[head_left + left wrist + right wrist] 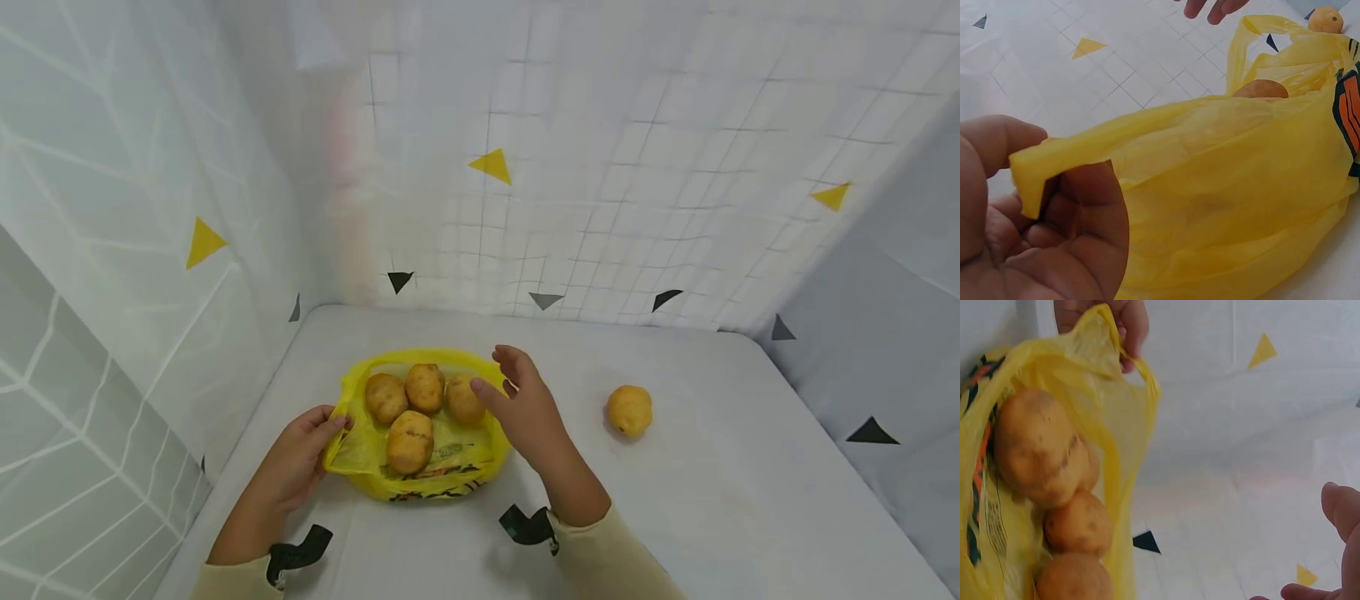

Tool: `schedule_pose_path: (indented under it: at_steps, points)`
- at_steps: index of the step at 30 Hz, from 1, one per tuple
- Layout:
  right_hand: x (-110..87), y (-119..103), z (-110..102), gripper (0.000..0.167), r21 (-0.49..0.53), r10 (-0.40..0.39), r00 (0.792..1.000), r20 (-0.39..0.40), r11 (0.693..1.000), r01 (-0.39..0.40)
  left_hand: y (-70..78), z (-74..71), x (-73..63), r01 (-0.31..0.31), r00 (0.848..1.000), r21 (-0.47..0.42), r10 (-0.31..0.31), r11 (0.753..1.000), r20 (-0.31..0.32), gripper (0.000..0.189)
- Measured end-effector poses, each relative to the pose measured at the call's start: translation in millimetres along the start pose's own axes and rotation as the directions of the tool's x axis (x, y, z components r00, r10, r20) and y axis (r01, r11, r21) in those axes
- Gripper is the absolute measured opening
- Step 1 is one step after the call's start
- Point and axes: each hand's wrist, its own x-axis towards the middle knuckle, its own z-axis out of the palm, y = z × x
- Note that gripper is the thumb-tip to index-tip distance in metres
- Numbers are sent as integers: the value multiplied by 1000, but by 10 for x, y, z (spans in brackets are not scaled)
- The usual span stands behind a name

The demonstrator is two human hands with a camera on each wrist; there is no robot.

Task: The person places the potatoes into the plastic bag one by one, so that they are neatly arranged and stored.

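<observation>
A yellow plastic bag [450,487] lies spread on the table with its mouth facing up. Several potatoes [411,442] sit inside it, and the right wrist view shows these potatoes [1038,447] close together. My left hand [303,454] pinches the bag's left edge; the left wrist view has the thumb and fingers of the left hand [1054,219] around a folded strip of it. Above the bag's right rim hovers my right hand [525,408], fingers apart and holding nothing, partly covering one potato. Another potato [630,411] lies on the table, right of the bag.
The white-covered table [720,467] meets a back wall sheet [600,167] with grid lines and yellow, grey and black triangles. Similar sheets [112,208] stand at the left and right sides. A black wrist mount [300,550] sits at each sleeve.
</observation>
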Motion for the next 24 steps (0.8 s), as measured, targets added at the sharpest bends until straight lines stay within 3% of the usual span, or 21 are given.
schedule_pose_path:
  at_steps: [13,18,24]
  points:
    - [1,255,-656,85,-15,20,993,-117,1000,-22,10,-9,-4,-20,1000,-19,20,1000,22,23]
    - [-73,392,-855,82,-53,58,981,-184,996,-69,12,2,-13,-22,999,-34,23,999,26,20]
    - [-154,545,-1098,89,-96,55,961,-270,992,-84,11,10,-18,-20,999,-44,21,999,24,21]
